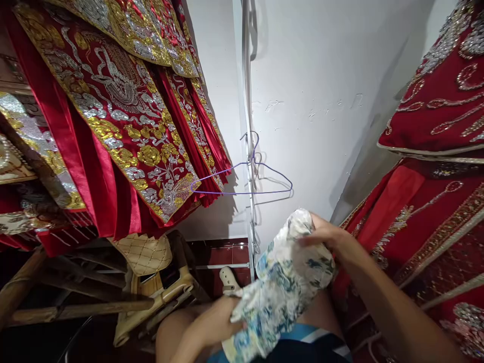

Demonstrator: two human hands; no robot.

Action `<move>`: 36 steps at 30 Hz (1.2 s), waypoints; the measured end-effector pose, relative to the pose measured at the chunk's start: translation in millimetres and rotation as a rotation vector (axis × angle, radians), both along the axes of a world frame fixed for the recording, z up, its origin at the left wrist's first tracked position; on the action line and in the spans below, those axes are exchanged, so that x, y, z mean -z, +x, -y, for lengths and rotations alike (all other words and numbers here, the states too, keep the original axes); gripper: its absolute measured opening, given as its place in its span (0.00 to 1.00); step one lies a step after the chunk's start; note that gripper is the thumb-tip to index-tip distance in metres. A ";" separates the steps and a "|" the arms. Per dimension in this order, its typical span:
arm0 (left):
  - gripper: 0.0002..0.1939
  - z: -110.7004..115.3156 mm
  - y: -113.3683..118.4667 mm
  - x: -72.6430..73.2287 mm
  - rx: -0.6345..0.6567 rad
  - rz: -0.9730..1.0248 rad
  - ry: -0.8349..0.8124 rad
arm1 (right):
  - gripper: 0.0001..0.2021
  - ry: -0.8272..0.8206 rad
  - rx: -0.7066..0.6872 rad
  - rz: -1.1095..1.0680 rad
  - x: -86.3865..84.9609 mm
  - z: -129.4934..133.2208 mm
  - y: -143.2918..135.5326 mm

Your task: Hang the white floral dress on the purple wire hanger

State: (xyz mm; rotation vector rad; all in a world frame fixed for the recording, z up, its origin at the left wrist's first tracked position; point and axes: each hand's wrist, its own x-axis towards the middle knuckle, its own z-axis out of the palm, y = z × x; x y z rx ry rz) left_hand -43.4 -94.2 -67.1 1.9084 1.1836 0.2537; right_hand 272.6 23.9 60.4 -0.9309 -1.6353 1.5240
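Observation:
A white cloth garment [289, 272] with a blue and green floral print is bunched up above my lap. My left hand [215, 320] grips its lower left part, fingers partly hidden by the fabric. Higher up on the right, my right hand [327, 234] holds the other end, thumb over the cloth; it is slightly blurred. Beyond the garment, a bare purple wire hanger [242, 193] hangs by its hook from a white metal stand [246, 101], apart from both hands.
Red garments with gold and silver embroidery [124, 106] hang at the left. More red beaded clothing [427, 201] hangs close on the right. A bamboo chair [151, 302] stands lower left. A cream clog [229, 280] lies on the dark red floor. The white wall [310, 75] is ahead.

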 end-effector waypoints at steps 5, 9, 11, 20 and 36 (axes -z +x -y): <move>0.16 -28.3 -42.9 -63.2 -0.201 -0.087 0.514 | 0.10 0.495 0.293 0.178 -21.0 -47.5 -18.9; 0.18 -55.9 -58.9 -111.5 -0.254 -0.025 0.658 | 0.17 0.550 0.223 0.174 -20.1 -98.1 -34.8; 0.15 -68.7 -62.4 -124.2 -0.340 0.031 0.672 | 0.14 0.524 0.228 0.236 -13.7 -118.7 -40.7; 0.07 -109.7 -62.1 -126.6 -0.670 0.243 0.719 | 0.05 0.612 0.439 0.279 15.7 -111.3 -23.6; 0.11 -153.6 21.3 -207.3 -0.492 -0.088 1.010 | 0.11 0.443 0.594 -0.012 4.6 -58.8 -29.9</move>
